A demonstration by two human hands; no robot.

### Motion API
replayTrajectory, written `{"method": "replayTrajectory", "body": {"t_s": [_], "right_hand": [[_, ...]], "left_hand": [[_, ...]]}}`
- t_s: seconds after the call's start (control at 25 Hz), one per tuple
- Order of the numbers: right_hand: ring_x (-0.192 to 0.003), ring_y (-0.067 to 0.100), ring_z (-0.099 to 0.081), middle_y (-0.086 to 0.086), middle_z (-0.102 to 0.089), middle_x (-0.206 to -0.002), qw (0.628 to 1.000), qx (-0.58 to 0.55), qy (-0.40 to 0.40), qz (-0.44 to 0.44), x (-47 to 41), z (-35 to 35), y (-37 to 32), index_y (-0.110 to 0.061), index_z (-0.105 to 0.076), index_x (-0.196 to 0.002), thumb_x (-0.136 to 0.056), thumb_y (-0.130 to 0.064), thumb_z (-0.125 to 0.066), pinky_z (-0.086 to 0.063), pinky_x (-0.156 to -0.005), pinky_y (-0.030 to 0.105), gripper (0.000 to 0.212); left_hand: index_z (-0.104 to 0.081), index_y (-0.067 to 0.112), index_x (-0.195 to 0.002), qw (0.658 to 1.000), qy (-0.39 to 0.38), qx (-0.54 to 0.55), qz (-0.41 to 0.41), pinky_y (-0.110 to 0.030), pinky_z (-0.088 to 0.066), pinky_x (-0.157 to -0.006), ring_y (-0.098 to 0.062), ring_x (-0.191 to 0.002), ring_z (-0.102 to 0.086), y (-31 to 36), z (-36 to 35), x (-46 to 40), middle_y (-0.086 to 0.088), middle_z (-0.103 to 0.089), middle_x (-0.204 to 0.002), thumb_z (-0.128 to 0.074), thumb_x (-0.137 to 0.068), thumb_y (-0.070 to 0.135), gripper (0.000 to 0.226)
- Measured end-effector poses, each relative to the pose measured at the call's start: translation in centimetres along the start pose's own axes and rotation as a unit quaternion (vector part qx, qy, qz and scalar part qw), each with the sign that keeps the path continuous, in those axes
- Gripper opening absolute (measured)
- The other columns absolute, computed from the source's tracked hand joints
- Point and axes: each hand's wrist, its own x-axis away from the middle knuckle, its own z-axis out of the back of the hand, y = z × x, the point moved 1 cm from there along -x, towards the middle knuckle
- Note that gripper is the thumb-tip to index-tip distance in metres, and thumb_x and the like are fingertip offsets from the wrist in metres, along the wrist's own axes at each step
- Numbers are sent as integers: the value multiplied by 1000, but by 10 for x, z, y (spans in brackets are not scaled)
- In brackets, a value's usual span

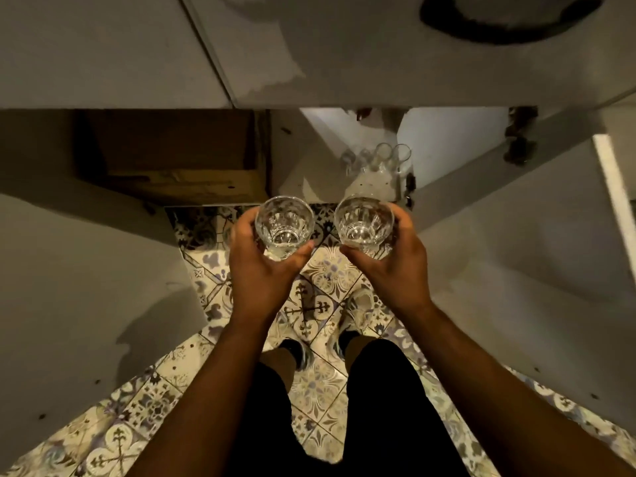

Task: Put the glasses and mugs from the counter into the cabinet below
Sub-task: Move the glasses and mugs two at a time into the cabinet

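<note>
Open cabinet (344, 173) (blurry, perhaps four glasses (377, 160)), each hand (261, 266) gripping a tumbler (284, 227)

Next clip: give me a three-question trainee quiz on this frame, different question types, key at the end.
1. True or false: each hand holds one clear glass.
2. Where do the stored glasses stand?
A. on the tiled floor
B. inside the open cabinet
C. on the counter
3. Fill in: both held glasses sit rim ____.

Key:
1. True: left hand holds the left glass, right hand the right glass.
2. B
3. up
</note>
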Motion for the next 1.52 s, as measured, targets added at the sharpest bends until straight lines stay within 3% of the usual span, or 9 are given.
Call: {"method": "replayTrajectory", "body": {"t_s": [0.16,0.32,0.44,0.56,0.76,0.88,0.96,1.08,1.52], "right_hand": [[-108,-10,-59,-14,-62,-124,1000,12,-6,21,-30,-36,65,-22,-47,-137,-68,-34,-91,-50,-94,13,82],[-105,-16,-54,-17,-56,-122,998,34,-15,43,-57,-68,132,-18,-44,-139,-69,-34,-90,-42,-94,3,85],[-114,-3,-55,-23,-54,-121,998,34,-13,42,-77,-92,182,-18,-42,-140,-72,-33,-88,-45,-99,11,84],[-119,7,-57,-11,-59,-128,999,35,-8,27,-102,-120,232,-21,-44,-134,-74,-37,-87,-49,-98,19,75],[-91,12,-68,-7,-66,-99,999,26,18,5,-162,-169,307,-29,-55,-106,-70,-43,-88,-62,-79,37,51],[-104,4,-63,-10,-64,-120,998,31,44,39,-200,-197,338,-27,-52,-130,-67,-43,-89,-55,-92,22,74],[-97,2,-62,-13,-63,-121,994,50,62,69,-221,-211,351,-26,-48,-137,-66,-46,-88,-51,-82,13,84],[-77,-1,-61,-12,-63,-119,989,37,91,115,-248,-232,375,-20,-49,-138,-66,-43,-89,-46,-65,5,85],[-74,10,-69,-17,-61,-123,978,-34,104,176,-327,-288,390,-28,-46,-142,-70,-48,-87,-58,-68,25,85]], "left_hand": [[-51,31,-127,999,28,20,-2,-32,-56,-96,-7,-111,-64,-57,-47,-24,7,-64,-124,-91,-65,40,75],[-52,25,-129,996,63,63,6,-30,-56,-97,-8,-113,-64,-117,-96,-45,6,-64,-124,-92,-65,35,76],[-51,22,-134,996,64,59,-5,-26,-55,-98,-8,-113,-62,-163,-129,-67,8,-62,-123,-92,-66,36,80],[-51,20,-135,996,66,53,-13,-27,-56,-97,-8,-113,-63,-212,-162,-96,6,-64,-125,-91,-66,39,82],[-51,20,-139,995,90,48,-22,-26,-51,-104,-9,-120,-60,-286,-217,-159,7,-61,-132,-89,-64,46,88],[-54,10,-136,992,91,38,-78,1,-40,-93,17,-107,-53,-316,-245,-194,21,-53,-117,-90,-70,30,78],[-57,16,-131,988,113,37,-94,-8,-49,-91,21,-97,-54,-334,-256,-214,26,-53,-113,-91,-65,37,78],[-54,14,-138,983,139,58,-106,-36,-59,-89,-5,-109,-64,-360,-274,-246,9,-64,-126,-88,-62,49,91],[-51,21,-135,969,190,105,-118,-18,-57,-88,12,-111,-55,-378,-302,-330,9,-58,-132,-90,-58,50,91]]}}
